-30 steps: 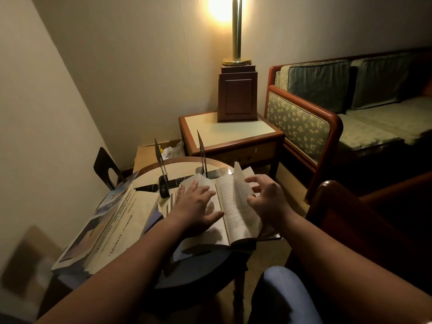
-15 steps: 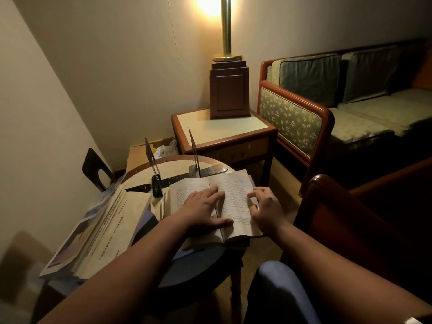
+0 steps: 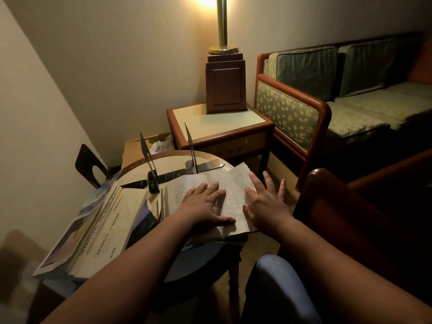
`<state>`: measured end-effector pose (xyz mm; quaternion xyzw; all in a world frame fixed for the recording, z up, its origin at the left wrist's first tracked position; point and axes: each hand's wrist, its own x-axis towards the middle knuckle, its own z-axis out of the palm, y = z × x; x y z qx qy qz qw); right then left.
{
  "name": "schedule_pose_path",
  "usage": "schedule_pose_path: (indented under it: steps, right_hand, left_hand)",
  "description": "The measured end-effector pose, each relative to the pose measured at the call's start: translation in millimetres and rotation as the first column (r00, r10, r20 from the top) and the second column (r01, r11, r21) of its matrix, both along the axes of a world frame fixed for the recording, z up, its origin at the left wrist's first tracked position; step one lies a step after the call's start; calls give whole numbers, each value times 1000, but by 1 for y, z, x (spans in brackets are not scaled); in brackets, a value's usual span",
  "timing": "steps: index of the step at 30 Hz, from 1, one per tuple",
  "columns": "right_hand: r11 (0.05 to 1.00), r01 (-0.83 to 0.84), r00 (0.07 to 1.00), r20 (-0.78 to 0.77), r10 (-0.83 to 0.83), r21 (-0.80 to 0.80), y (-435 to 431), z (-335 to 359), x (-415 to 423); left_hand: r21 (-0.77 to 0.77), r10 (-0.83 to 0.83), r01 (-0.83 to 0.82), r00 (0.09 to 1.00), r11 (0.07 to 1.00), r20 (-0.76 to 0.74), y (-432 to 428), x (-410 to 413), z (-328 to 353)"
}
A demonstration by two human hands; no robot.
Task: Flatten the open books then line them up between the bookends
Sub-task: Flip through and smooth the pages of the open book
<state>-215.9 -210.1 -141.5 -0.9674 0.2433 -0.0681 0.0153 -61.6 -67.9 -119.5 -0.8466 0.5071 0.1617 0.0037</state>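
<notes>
Pages of an open book [image 3: 230,195] face up at the near right of the round table [image 3: 168,163] in the head view, with both hands spread on them. The left hand [image 3: 205,208] lies palm down across the left page and the gutter, fingers straight and close together, thumb stretched toward the right page; it grips nothing. The right hand [image 3: 265,204] rests flat on the right page, fingers splayed and reaching past the book's outer edge (the far corner of that page curls up a little); it too holds nothing. Just behind the book stand a left bookend [image 3: 146,150] and a right bookend [image 3: 190,148], thin, dark and apart. To the left a pile of other books [image 3: 109,225] lies slanted, overhanging the table's edge. Beyond, a square side table [image 3: 218,123] carries a wooden lamp base [image 3: 225,87], and a green sofa [image 3: 289,113] runs along the right.
</notes>
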Motion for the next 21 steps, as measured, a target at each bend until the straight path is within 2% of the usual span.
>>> schedule_pose_path:
  steps: [5,9,15,21]
  right_hand:
    - [987,-136,983,-140,123,-89,6,10,0]
    - [970,-242,955,-175,239,5,5,10,5]
    - [971,-190,940,-258,222,145,-3,-3,3]
    - [970,-156,938,-280,205,187,-8,-4,18]
  left_hand:
    - [50,-14,12,999,999,42,-7,-3,3]
    - [47,-24,22,999,999,45,-3,-3,0]
    - [33,-44,43,998,999,43,1,0,-5]
    - [5,-56,55,998,998,31,1,3,-11]
